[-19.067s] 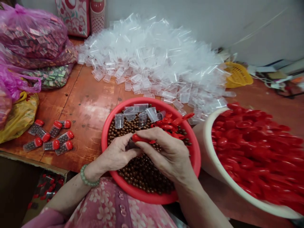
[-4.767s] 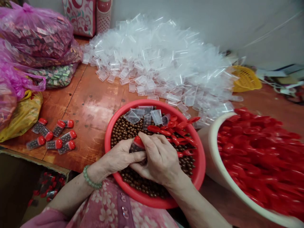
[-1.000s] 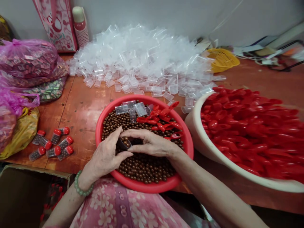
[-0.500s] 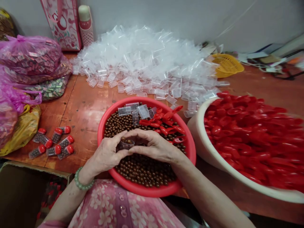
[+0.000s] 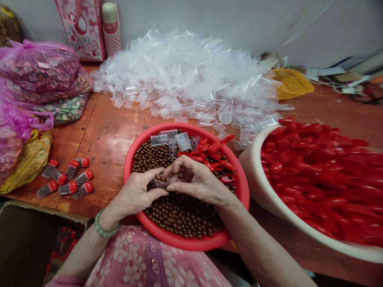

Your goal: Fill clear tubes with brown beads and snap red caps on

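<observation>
My left hand [image 5: 138,193] is closed round a small clear container [image 5: 160,182] with brown balls showing at its open top. My right hand [image 5: 196,180] touches the container's right side, thumb and fingers pinched at its rim. Both hands are over a red basin [image 5: 246,191] of brown balls [image 5: 185,217]. Inside the basin, on the balls, lie several clear empty containers [image 5: 182,141] at the back and several red spoon-shaped caps [image 5: 215,149] at the back right.
Clear containers [image 5: 185,71] are heaped behind the basin. A white tub [image 5: 254,159] of red caps stands right, a yellow basket [image 5: 291,83] behind it. Filled red-capped containers [image 5: 72,169], plastic bags [image 5: 38,71] and an open carton [image 5: 44,215] are left. A bottle [image 5: 110,30] stands at the back.
My right hand's fingers have drawn back slightly from over the container's mouth, and the balls at its top show more clearly. The whole view has shifted a little.
</observation>
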Demonstrator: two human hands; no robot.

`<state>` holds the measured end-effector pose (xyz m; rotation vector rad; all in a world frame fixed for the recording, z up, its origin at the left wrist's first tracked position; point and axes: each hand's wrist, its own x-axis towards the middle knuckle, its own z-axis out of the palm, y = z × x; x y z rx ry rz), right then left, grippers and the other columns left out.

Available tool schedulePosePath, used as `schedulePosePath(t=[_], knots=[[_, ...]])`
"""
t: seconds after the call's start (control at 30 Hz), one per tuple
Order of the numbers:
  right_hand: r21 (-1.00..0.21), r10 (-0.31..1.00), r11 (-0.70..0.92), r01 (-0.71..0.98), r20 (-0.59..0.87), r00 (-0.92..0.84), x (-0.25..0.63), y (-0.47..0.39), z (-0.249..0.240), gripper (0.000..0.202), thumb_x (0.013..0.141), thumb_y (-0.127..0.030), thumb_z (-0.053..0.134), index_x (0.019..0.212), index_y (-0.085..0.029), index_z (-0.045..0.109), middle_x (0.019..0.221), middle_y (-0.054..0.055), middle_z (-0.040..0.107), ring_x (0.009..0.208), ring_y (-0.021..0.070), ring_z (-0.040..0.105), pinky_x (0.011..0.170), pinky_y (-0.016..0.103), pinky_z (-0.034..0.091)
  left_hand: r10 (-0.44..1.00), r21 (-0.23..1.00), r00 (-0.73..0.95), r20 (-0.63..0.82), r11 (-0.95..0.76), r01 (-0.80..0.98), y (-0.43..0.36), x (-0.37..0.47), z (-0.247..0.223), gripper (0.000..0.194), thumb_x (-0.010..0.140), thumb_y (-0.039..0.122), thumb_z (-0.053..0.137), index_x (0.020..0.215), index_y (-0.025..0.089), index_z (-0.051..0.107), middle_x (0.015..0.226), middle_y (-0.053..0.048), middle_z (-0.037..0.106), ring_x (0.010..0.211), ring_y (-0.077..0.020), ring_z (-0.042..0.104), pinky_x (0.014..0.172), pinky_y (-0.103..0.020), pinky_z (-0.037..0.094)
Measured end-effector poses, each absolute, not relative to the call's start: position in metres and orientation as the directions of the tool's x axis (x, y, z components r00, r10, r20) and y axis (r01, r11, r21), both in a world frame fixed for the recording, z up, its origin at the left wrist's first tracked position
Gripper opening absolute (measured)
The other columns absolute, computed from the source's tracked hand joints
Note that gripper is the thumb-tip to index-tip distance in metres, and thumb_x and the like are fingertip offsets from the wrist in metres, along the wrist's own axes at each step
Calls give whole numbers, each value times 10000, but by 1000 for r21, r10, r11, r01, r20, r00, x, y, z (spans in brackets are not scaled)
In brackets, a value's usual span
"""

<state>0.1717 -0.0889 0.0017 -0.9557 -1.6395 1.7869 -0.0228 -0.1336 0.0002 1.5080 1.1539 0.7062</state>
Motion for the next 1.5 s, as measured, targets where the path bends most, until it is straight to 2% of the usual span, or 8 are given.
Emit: schedulePosePath(t=[0.2,0.3,0.4,0.5,0.67,0.8,1.2,1.5], knots=[[-995,776,56,86,-11,-631,177,-88,7,325,775,-407,747,976,-207,587,795,-1,620,650,114,579,606,246,496,946,992,307,-106,78,103,-136,-23,4,387,789,177,673,1173,145,643,1024,-53,737,910,-167,678,858,-268,509],[-955,796,278,105,168,-582,180,-92,11,434,764,-426,755,1130,-247,603,1024,50,646,916,191,631,808,325,530,953,997,300,-29,5,78,-136,-24,13,219,790,159,668,1007,140,687,938,-40,736,844,-141,674,803,-233,510],[-877,748,457,148,290,-597,178,-98,15,713,744,-492,749,1372,-300,472,1312,91,547,1217,270,527,1037,425,437,952,987,302,54,-96,128,-131,-22,16,125,812,151,644,931,144,681,902,-29,718,819,-124,653,776,-217,496],[-848,729,494,191,285,-622,178,-102,16,766,769,-494,724,1434,-300,398,1349,101,529,1243,273,516,1063,435,423,941,975,333,58,-125,181,-126,-20,10,111,833,147,615,934,146,660,906,-27,702,841,-126,639,790,-224,486],[-851,879,394,348,238,-413,200,-93,10,581,825,-389,698,1351,-267,482,1260,94,606,1099,242,613,966,419,499,941,987,338,-10,-46,157,-128,-21,15,147,869,186,582,1000,148,638,961,-43,701,890,-134,647,827,-239,496],[-703,938,346,622,281,-203,218,-77,5,279,883,-291,614,1149,-206,603,1053,103,682,962,240,648,888,439,520,942,991,335,-32,-13,131,-130,-21,21,136,868,210,590,976,148,645,968,-55,706,896,-145,657,823,-251,504],[-83,889,410,908,256,-378,183,-49,17,165,912,-240,521,928,-144,655,895,124,657,873,275,561,799,386,426,938,956,283,-201,251,-151,-120,-16,0,302,791,203,646,1070,154,542,928,-44,680,887,-141,650,885,-305,490],[92,826,557,825,45,-562,183,-57,10,118,882,-253,585,871,-173,670,868,111,650,852,275,512,735,391,366,921,920,312,-235,314,-235,-116,-17,-5,345,752,164,683,1062,162,530,945,-33,658,911,-130,629,930,-314,455]])
